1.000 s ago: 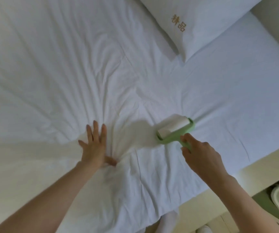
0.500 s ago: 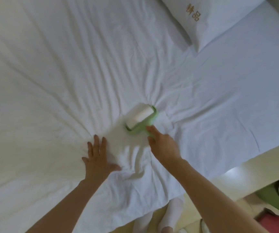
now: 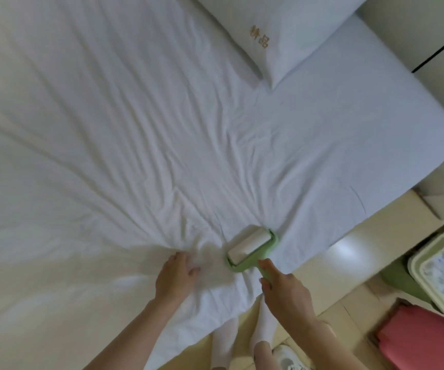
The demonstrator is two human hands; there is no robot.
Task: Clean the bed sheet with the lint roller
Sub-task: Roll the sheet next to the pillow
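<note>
A wrinkled white bed sheet covers the bed and fills most of the view. On it, near the bed's near edge, lies a green lint roller with a white roll. My right hand is shut on its green handle, index finger stretched along the frame. My left hand presses flat on the sheet just left of the roller, fingers slightly curled, bunching folds around it.
A white pillow with gold embroidered characters lies at the top right. Right of the bed are a cream floor, a pale green bin with cloths inside, and something pink. My white-socked legs stand at the bed's edge.
The roller came back toward the near edge of the bed with my right hand. My left hand stayed pressed on the sheet beside it. The view shifted, showing more floor and the bin.
</note>
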